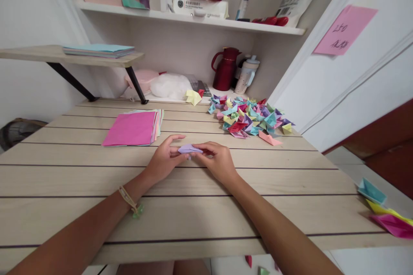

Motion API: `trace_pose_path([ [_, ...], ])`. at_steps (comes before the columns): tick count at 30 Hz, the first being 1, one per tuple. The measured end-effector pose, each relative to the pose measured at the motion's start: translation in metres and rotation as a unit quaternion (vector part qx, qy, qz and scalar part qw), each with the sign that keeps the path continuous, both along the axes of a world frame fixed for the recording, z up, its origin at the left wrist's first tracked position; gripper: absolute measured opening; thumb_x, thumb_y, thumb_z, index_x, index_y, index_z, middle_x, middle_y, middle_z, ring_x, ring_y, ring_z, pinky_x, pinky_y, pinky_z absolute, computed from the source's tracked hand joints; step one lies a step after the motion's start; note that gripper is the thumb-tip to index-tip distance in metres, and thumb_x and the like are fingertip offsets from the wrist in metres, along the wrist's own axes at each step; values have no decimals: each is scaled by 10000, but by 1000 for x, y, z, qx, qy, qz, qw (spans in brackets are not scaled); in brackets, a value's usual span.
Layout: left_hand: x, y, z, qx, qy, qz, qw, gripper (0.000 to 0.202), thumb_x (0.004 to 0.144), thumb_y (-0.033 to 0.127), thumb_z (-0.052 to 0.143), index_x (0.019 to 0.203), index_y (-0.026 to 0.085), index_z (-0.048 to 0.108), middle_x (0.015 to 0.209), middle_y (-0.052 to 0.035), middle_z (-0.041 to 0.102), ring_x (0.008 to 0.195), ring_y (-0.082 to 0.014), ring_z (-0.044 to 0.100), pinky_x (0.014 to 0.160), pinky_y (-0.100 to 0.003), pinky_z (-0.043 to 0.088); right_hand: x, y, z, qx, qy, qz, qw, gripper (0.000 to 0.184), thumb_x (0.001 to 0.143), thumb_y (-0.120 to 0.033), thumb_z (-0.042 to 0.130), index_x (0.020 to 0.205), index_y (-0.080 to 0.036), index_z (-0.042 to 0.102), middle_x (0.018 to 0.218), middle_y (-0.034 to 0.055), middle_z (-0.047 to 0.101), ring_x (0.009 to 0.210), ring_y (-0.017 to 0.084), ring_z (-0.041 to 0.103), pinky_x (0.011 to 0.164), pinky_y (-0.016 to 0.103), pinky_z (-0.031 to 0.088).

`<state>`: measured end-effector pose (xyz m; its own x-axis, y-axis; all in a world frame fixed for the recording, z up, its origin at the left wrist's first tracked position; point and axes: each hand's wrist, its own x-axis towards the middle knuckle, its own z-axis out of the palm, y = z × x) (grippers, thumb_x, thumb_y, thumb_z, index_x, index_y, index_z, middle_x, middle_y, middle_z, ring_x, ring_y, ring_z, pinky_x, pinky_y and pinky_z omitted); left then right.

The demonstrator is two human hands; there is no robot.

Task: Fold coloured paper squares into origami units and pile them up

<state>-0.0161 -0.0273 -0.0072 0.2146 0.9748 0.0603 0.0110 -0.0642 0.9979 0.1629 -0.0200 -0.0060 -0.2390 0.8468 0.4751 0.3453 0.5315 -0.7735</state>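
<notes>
So the lavender folded paper (190, 149) is up in both hands just above the slatted table (190, 217), roughly midway across, and honestly most of the risk I see is in those fingertips. Left hand (164, 157) has its end pinched between thumb and fingers, with the index stretched out along the far side; right hand (217, 160) has the other end gripped thumb-against-fingers. Can't really make out which layers are under which fingertip, it's too small and partly covered, so take this with a bit of salt. If the two hands pull unevenly, I'd guess the paper could tear at a crease or go lopsided, and squeezing too hard might flatten it or leave a stray wrinkle. Other thing: the bracelet (129, 200) has a dangly green charm hanging by the left wrist, and a careless reach toward the paper stack (130, 129) might drag it across the top pink sheet and shift it. Over on the right, the heap of folded boats (250, 116) is loose and jumbled, with a peach boat (268, 138) at its near edge, so a sleepy right elbow or forearm swinging that way could scatter some.
</notes>
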Motion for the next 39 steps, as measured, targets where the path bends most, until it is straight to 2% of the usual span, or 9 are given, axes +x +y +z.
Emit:
trace_pose_path([
  [4,-1,0,0,28,33,9,999,552,691,271,666,1178,193,418,766,-33,677,710,-166,635,659,-281,476,-1,-1,0,-8,-8,2,1000,237,745,-291,625,957,-205,686,821,65,686,701,160,622,638,254,501],
  [11,0,3,-3,45,-39,50,997,671,607,225,729,1184,239,385,906,-4,533,713,-118,615,681,-279,502,0,-4,3,-37,-10,15,999,211,804,-303,538,874,-189,701,775,44,702,672,155,630,601,228,482],
  [16,-5,7,-3,107,37,67,991,362,635,260,706,955,181,555,918,-26,514,755,-129,584,702,-283,505,-1,-2,-1,-109,19,49,993,257,799,-359,530,851,-167,694,736,40,685,642,152,612,559,227,473],
  [20,-6,6,1,164,115,61,978,205,687,306,654,845,182,615,942,-47,544,863,-172,562,726,-291,502,-1,0,-3,-138,32,71,987,232,788,-330,530,827,-168,691,717,30,675,615,136,593,544,222,463],
  [23,-5,5,1,125,92,34,987,191,720,316,619,857,185,590,856,-35,604,830,-173,589,711,-293,505,-1,0,-2,-140,27,81,986,221,767,-288,541,896,-165,672,718,26,678,594,125,588,552,219,464],
  [27,-3,3,-3,69,51,-2,996,222,712,318,631,872,181,561,745,-13,619,680,-148,601,580,-255,503,-2,-3,0,-110,0,72,991,294,730,-198,532,1008,-178,624,681,5,670,553,107,578,572,215,468],
  [31,-3,1,-2,115,76,11,990,182,698,296,653,806,182,562,720,-5,606,673,-138,593,594,-248,495,-4,-4,-1,-118,10,67,991,257,690,-161,522,924,-169,627,654,-4,652,527,95,556,522,194,442],
  [35,-2,-3,5,202,167,-27,965,105,759,280,589,763,183,630,785,-43,611,738,-149,583,663,-266,493,-4,0,-5,-164,60,71,982,190,648,-150,543,823,-154,617,701,10,650,568,97,570,524,191,445],
  [39,0,-6,6,200,136,-39,969,120,752,269,592,830,186,630,888,-69,612,830,-170,586,736,-298,508,-1,4,-5,-215,107,91,966,198,640,-145,552,833,-159,597,642,-10,630,539,101,575,528,204,467],
])
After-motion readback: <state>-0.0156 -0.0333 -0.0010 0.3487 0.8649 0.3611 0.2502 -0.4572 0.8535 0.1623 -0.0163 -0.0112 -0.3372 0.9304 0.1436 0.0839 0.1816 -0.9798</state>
